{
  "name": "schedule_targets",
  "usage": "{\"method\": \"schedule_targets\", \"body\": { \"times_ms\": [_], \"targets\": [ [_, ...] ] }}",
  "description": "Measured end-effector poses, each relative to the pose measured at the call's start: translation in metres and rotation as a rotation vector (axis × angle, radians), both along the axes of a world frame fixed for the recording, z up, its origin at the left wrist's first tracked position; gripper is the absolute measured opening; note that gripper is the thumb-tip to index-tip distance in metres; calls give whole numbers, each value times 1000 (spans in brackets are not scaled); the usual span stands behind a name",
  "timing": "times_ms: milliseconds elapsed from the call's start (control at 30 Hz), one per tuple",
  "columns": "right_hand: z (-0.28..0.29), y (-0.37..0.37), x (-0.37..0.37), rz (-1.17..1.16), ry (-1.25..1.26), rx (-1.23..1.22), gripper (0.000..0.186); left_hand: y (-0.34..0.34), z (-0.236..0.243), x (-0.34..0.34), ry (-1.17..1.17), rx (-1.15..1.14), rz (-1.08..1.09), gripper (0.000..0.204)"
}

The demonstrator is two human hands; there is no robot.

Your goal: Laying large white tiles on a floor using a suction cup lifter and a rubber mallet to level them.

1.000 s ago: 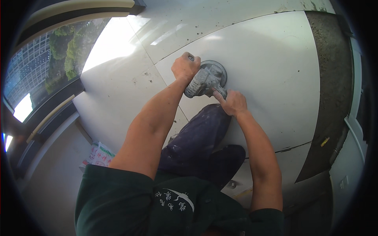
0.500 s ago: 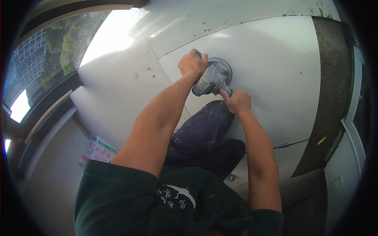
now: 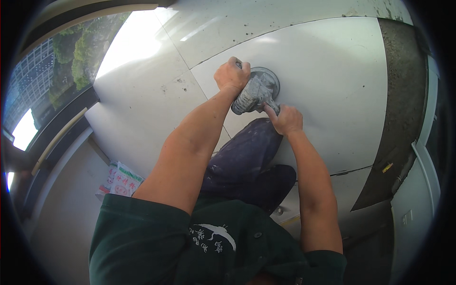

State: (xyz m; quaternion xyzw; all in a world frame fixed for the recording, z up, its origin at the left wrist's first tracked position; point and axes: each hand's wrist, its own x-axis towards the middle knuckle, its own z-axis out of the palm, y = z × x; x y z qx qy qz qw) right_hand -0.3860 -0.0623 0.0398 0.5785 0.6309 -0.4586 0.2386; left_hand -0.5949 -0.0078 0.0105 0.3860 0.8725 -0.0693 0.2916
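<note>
A dusty grey tile vibrator (image 3: 256,95) rests on a large pale floor tile (image 3: 332,85), its round suction pad (image 3: 271,76) flat against the surface. My left hand (image 3: 232,73) is closed around the handle on its far left side, where a dark handle end shows above the fist. On the near right side, my right hand (image 3: 288,119) wraps around the second handle, with the thumb laid along it. The fingers of both hands are partly hidden. My bent knee (image 3: 259,137) is just below the tool.
Other pale tiles (image 3: 137,99) lie to the left and far side, with dark specks. A bare cement strip (image 3: 403,85) runs along the right, with a small yellow object (image 3: 387,167) on it. A printed white bag (image 3: 124,179) sits at the left, near a window frame (image 3: 66,133).
Both hands stay on the tile vibrator, which keeps its place on the tile. The view has shifted very slightly.
</note>
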Motion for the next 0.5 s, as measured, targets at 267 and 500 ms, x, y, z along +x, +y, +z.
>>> {"method": "schedule_targets", "body": {
  "times_ms": [267,500],
  "targets": [
    [0,1,1,4,8,-6,81,1,0,0,3,1,-14,37],
    [2,3,1,-6,8,-3,82,2,2,1,-2,-7,-9,37]
  ]
}}
